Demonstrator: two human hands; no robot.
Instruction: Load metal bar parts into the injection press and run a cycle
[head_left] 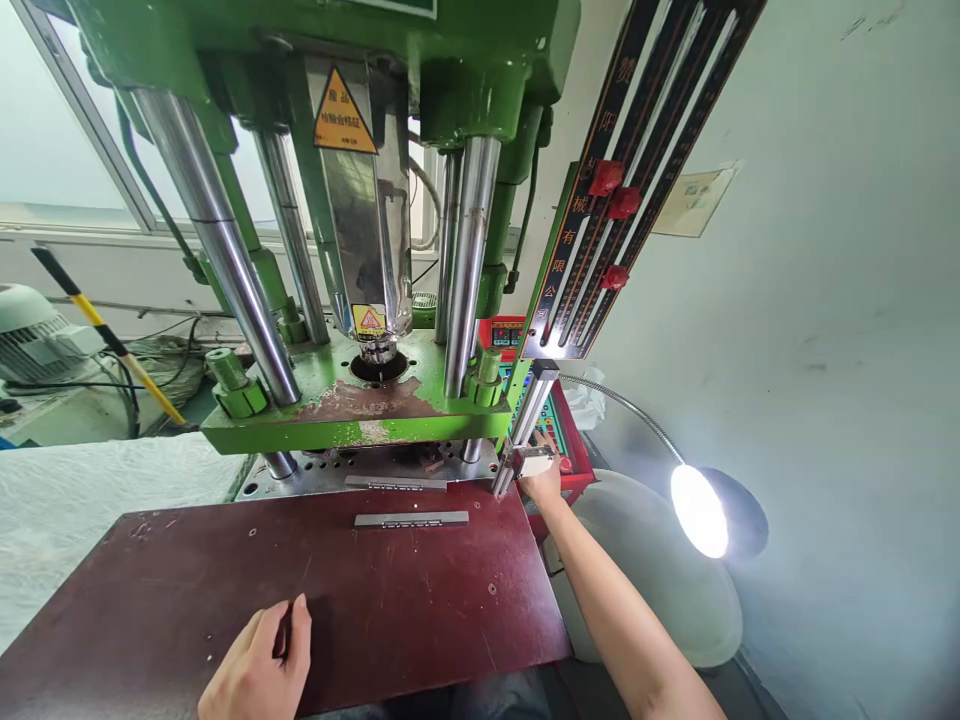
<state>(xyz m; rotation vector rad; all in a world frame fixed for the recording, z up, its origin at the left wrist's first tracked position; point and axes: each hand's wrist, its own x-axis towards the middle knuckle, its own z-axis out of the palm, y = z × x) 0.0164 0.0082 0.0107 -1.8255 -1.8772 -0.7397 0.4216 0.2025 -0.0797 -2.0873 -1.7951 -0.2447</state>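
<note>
Left hand (259, 665) flat on dark-red board (187, 580) — right hand (541, 482) at control panel (559, 425), grip unclear.

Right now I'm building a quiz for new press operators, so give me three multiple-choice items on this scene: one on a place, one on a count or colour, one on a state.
1. Where does the left hand rest?
A. on the dark red board
B. on the lamp
C. on a steel column

2. How many red sliders sit on the black scale bar?
A. one
B. three
C. six

3. What state is the gooseneck lamp in?
A. switched off
B. lying on the board
C. lit

Answers:
1 A: the left hand lies flat on the near part of the dark red board, short of the metal strip.
2 B: three red sliders show on the black scale bar.
3 C: the gooseneck lamp glows bright white, beside the right hand, which is at the control panel.
</note>
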